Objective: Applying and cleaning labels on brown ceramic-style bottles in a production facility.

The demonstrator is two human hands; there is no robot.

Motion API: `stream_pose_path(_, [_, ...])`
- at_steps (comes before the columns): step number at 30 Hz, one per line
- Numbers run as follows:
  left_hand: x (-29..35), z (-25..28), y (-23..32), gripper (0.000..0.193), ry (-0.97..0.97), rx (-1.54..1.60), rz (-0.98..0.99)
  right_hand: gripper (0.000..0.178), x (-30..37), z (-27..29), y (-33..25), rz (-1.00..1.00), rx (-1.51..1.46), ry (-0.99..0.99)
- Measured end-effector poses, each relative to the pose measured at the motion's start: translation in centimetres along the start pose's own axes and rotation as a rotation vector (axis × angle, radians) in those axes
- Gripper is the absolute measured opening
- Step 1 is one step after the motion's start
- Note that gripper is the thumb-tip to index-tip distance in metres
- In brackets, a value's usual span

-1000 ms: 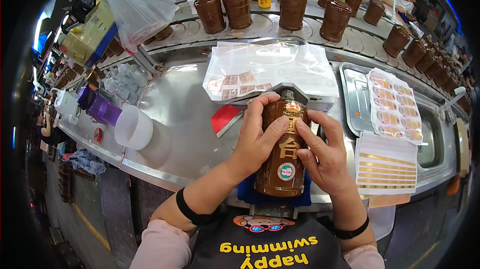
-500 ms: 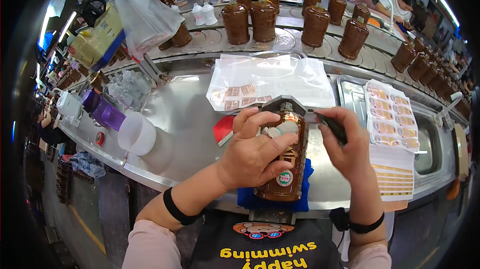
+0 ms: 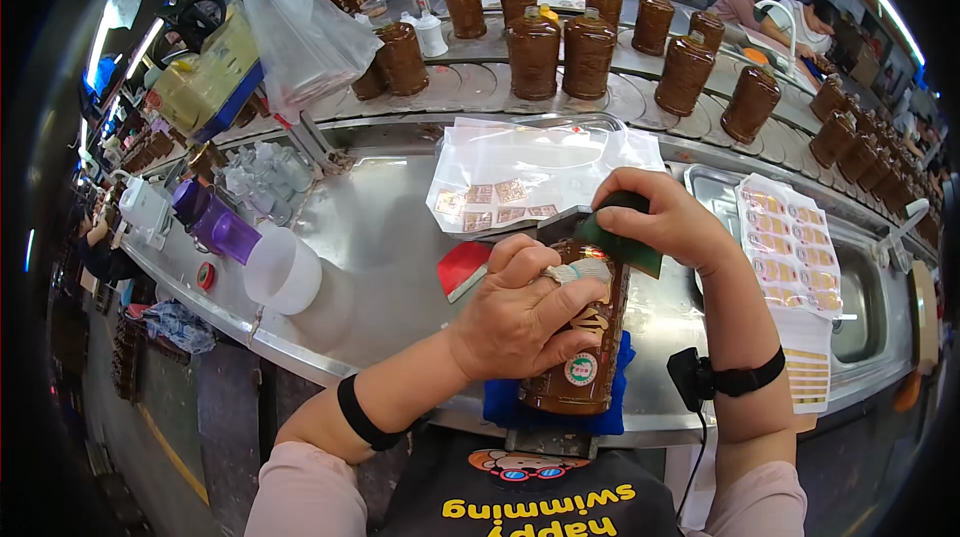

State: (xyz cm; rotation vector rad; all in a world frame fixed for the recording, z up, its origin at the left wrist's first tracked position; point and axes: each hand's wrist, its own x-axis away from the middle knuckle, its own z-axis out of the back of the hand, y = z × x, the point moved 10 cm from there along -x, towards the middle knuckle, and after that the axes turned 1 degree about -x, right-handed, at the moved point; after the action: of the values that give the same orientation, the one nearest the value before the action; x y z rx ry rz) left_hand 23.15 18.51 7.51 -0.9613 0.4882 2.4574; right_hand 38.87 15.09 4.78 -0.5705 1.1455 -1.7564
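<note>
A brown glossy bottle (image 3: 568,392) with a gold character and a round white-and-green sticker lies on a blue cloth (image 3: 500,405), its neck end at a dark metal bracket (image 3: 562,221). Across its left side my left hand (image 3: 520,312) is closed, thumb pressed on the bottle; a pale, fabric-like wrap or pad (image 3: 580,270) shows at its fingers. My right hand (image 3: 665,222) pinches a flat dark green scraper (image 3: 640,255) over the bottle's upper right shoulder, hiding the neck. A red-and-white scraper (image 3: 463,267) lies left of the bottle.
Beyond the bottle lies a clear sheet (image 3: 540,167) with brown labels. Label sheets (image 3: 790,247) sit at right by a sink (image 3: 858,312). A white tub (image 3: 283,272) and purple bottle (image 3: 225,232) stand left. Brown bottles (image 3: 532,55) line the conveyor; people work behind.
My right hand has moved up and left, bringing the green scraper over the bottle's shoulder. The left hand keeps its hold. Brown bottles on the conveyor have shifted right, and the view has shifted slightly.
</note>
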Motion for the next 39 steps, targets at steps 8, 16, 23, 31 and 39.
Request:
stream_pose_path(8, [1.7,0.4,-1.6,0.038,0.090,0.161,0.124,0.024,2.3,1.0,3.7,-0.150,-0.087,0.277])
stream_pose_path(16, [1.5,-0.6,-3.1,0.035,0.084,0.214,0.173,0.015,4.8,0.0,5.1,-0.231,-0.481,0.348])
stream_pose_path(23, [0.8,-0.8,-4.8,0.029,0.115,0.255,0.208,0.011,5.3,1.1,6.8,-0.148,-0.523,0.473])
stream_pose_path(31, [0.8,-1.3,-0.9,0.038,-0.021,0.057,-0.102,0.018,6.0,1.6,7.6,-0.223,-0.591,0.572])
stream_pose_path(39, [3.0,-0.5,-1.9,0.039,0.143,0.067,0.049,0.014,3.1,-0.8,2.7,-0.092,-0.444,0.376])
